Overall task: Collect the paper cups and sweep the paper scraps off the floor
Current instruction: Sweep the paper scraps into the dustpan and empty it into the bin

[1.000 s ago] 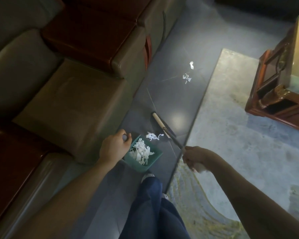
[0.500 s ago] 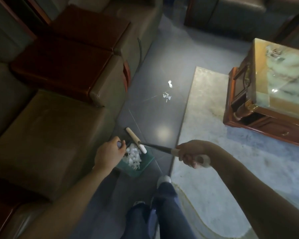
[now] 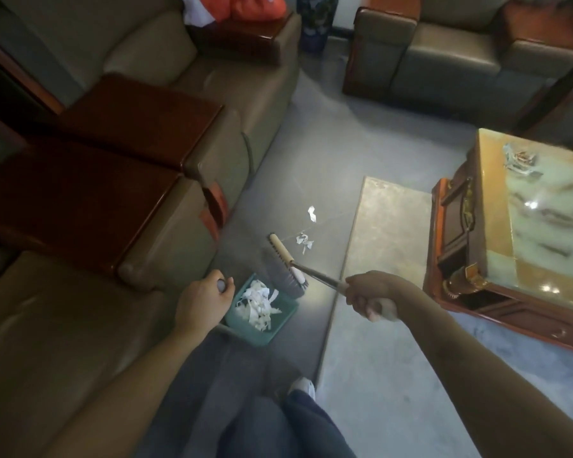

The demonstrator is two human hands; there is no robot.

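A teal dustpan [image 3: 280,325] holds a heap of white paper scraps [image 3: 260,305]. My left hand [image 3: 204,300] is closed around the dustpan's handle at its left side. My right hand [image 3: 372,294] grips the handle of a broom [image 3: 283,259]. The broom's pale head and grey bristles hang just beyond the pan, near the floor. Two loose white scraps lie on the grey floor past the broom, one [image 3: 304,241] close to its head and one [image 3: 312,213] a little further off. No paper cups are in sight.
A brown sofa [image 3: 113,206] with dark wooden armrests runs along the left. A wooden coffee table [image 3: 497,233] with a glossy marble top stands at the right on a pale rug [image 3: 377,292]. An armchair [image 3: 444,54] is at the back. My feet are below the pan.
The view has tilted up and shows more of the room. The broom has swept across the pan's mouth and now points toward the far scraps. The last scraps in front of the pan are gone from the floor.
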